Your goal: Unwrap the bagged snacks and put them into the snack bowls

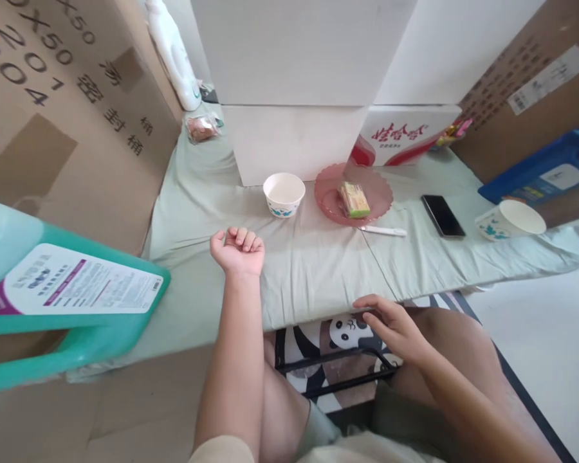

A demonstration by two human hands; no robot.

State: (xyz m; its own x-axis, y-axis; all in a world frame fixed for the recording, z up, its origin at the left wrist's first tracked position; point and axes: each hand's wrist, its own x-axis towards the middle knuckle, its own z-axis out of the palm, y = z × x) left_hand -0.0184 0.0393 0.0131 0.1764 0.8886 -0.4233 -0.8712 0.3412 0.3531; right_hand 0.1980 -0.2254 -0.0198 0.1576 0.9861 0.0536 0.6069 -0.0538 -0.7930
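My left hand (238, 252) is raised over the cloth-covered table, palm up, with its fingers curled in loosely. Nothing shows in it. A white paper bowl (284, 195) with a blue-green pattern stands upright just beyond it, apart from the fingers. My right hand (390, 323) is at the table's front edge above my lap, fingers stretched out and holding nothing. Farther back, a pink scalloped plate (379, 196) bears a small wrapped packet (354, 200). A slim white stick-like thing (385, 231) lies in front of the plate, its kind unclear.
A phone (442, 216) and a tilted paper bowl (510, 220) lie to the right, by a blue bottle (540, 168). White boxes (296, 141) wall the back. At left are a large green jug (101, 283), a cardboard box (101, 141) and a white bottle (174, 54).
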